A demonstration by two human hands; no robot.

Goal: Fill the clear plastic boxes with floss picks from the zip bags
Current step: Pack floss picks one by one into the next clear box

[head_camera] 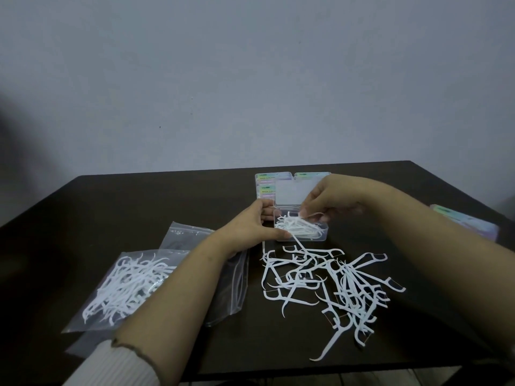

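Loose floss picks [331,285] lie on the worktop [195,190] within reach. Left hand [250,224] grip steadies the open box [301,227]; right hand [328,204] grip pinches picks above it for loading.

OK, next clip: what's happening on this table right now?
A person is packing floss picks into a small clear box with its lid open. The left hand steadies the box by its left side, while the right hand pinches a few picks over it. The box already holds some. A loose pile of picks lies on the dark table in front of it, and a zip bag on the left is still full. More boxes sit behind.
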